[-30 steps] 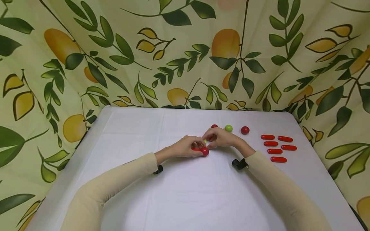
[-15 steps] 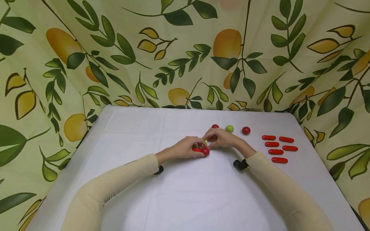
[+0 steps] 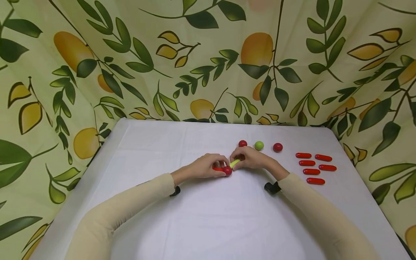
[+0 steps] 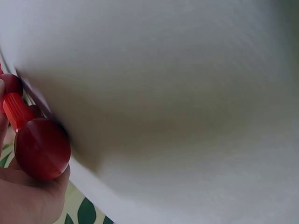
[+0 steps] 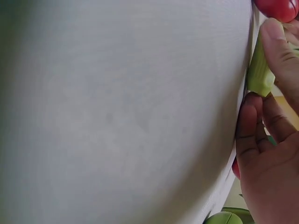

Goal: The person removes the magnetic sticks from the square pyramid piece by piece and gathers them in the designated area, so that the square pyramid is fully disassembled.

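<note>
My left hand grips a red ball with a short red rod on its left. In the left wrist view, that ribbed red rod runs between a large red ball and another red ball, with fingers around them. My right hand pinches a yellow-green rod, slanted, its lower end right at the red ball. The right wrist view has the thumb lying over this grooved green rod, close below a red ball.
Behind my right hand stand a red ball, a green ball and another red ball. Several red rods lie at the right on the white-covered table. A leaf-and-fruit patterned curtain hangs around it.
My left hand has shifted slightly left with the red ball. My right hand has moved a little right and nearer, and the green rod now lies more slanted and shows more of its length.
</note>
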Demonstrator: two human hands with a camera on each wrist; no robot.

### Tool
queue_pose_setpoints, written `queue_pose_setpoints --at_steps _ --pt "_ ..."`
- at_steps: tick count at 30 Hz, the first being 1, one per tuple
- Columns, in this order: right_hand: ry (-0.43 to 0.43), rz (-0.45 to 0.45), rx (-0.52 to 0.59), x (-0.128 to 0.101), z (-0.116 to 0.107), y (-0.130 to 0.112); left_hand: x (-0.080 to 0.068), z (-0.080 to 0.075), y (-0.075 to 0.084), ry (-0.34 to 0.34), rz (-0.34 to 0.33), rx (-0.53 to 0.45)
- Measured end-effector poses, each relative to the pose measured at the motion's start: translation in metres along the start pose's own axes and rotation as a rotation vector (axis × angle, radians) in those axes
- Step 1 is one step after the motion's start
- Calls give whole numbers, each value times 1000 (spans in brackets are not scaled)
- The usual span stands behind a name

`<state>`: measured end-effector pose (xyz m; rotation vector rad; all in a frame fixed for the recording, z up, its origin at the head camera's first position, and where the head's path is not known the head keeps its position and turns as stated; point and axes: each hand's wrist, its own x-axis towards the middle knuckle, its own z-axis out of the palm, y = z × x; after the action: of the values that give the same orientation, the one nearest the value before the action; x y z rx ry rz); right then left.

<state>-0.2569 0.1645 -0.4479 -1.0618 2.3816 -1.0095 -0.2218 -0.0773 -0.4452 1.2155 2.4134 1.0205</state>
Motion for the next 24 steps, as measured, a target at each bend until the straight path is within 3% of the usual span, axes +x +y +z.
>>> queue_pose_setpoints --at_steps 14,24 --pt "26 -1 -4 -14 -4 5 -2 -1 -2 -5 -42 -18" --pt "140 80 -19 -56 -25 9 -4 -7 -3 -11 -72 -54"
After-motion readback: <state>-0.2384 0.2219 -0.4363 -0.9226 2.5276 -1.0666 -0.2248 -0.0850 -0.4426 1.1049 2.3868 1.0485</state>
